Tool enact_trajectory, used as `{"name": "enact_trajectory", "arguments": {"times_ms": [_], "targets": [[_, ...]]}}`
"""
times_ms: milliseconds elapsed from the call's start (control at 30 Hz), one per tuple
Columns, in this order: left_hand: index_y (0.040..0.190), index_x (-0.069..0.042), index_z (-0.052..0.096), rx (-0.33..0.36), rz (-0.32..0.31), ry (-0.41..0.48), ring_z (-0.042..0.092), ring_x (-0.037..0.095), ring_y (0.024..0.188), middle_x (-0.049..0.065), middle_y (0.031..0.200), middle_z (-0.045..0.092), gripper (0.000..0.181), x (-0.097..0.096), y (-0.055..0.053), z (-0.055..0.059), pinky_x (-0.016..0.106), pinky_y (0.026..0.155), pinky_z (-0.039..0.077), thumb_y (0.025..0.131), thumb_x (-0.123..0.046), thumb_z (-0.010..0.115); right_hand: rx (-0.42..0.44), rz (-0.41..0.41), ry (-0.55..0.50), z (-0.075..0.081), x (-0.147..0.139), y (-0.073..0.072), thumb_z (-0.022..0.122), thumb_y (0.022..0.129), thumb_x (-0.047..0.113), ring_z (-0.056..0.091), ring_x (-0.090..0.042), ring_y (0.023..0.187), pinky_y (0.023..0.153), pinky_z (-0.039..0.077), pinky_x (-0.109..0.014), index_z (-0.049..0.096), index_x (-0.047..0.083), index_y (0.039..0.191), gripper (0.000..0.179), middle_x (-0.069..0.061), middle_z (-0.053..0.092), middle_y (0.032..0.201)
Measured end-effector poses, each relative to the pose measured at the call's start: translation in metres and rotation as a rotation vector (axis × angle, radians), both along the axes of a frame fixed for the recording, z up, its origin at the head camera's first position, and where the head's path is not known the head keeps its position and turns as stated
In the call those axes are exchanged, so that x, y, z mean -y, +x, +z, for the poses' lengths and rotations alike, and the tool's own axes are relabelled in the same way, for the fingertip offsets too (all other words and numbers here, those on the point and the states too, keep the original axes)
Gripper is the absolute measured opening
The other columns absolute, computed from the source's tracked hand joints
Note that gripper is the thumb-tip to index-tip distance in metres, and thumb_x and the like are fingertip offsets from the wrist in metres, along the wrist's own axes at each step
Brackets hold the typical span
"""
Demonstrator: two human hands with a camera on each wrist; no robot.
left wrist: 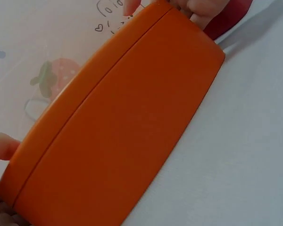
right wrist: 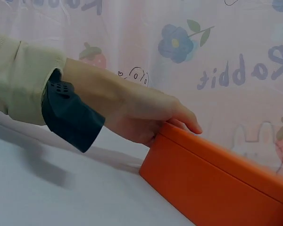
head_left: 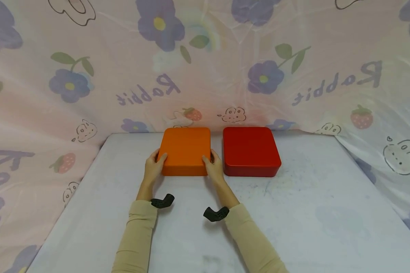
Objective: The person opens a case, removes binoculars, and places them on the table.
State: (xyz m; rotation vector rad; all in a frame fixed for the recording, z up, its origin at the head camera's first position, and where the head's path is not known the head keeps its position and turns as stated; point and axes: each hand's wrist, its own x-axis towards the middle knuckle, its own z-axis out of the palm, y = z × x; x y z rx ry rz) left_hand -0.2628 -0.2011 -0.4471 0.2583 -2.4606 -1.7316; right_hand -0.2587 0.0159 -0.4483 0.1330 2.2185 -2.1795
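Note:
An orange box point(head_left: 186, 149) with rounded corners sits toward the back of the white table, both hands on it. The left hand point(head_left: 153, 167) grips its left side, thumb on the top edge and fingers along the side wall. On the opposite side, the right hand point(head_left: 214, 167) holds it the same way. A thin seam runs just below the top of the orange box point(left wrist: 113, 117) in the left wrist view, marking a lid. The right wrist view shows the left hand point(right wrist: 146, 113) at the box's corner, thumb lying over the top. Fingers behind the box are partly hidden.
A red box point(head_left: 251, 149) of similar size stands just right of the orange one, a narrow gap between them. Behind the white table point(head_left: 311, 212) hangs a printed curtain point(head_left: 212, 68) with flowers and rabbits. Black wrist mounts point(head_left: 216, 214) jut inward from both sleeves.

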Motion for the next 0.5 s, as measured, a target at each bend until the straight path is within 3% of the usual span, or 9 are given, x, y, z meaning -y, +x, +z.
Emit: {"name": "enact_trajectory", "arguments": {"times_ms": [233, 500], "targets": [[0.147, -0.003, 0.037, 0.024, 0.006, -0.028, 0.038, 0.03, 0.142, 0.018, 0.153, 0.04, 0.056, 0.0014, -0.0022, -0.0001, 0.042, 0.122, 0.03, 0.098, -0.025, 0.053, -0.039, -0.031, 0.024, -0.0014, 0.0012, -0.0011, 0.048, 0.097, 0.013, 0.033, -0.036, 0.145, 0.122, 0.028, -0.046, 0.029, -0.007, 0.147, 0.057, -0.024, 0.033, 0.154], [0.146, 0.001, 0.038, 0.039, -0.018, 0.117, 0.038, 0.029, 0.142, 0.019, 0.153, 0.039, 0.054, 0.0024, -0.0013, 0.0056, 0.04, 0.121, 0.031, 0.097, -0.016, 0.053, -0.026, -0.097, 0.014, 0.0005, 0.0066, 0.0011, 0.049, 0.094, 0.011, 0.038, -0.034, 0.143, 0.121, 0.03, -0.045, 0.035, -0.005, 0.146, 0.056, -0.023, 0.037, 0.153]]}}
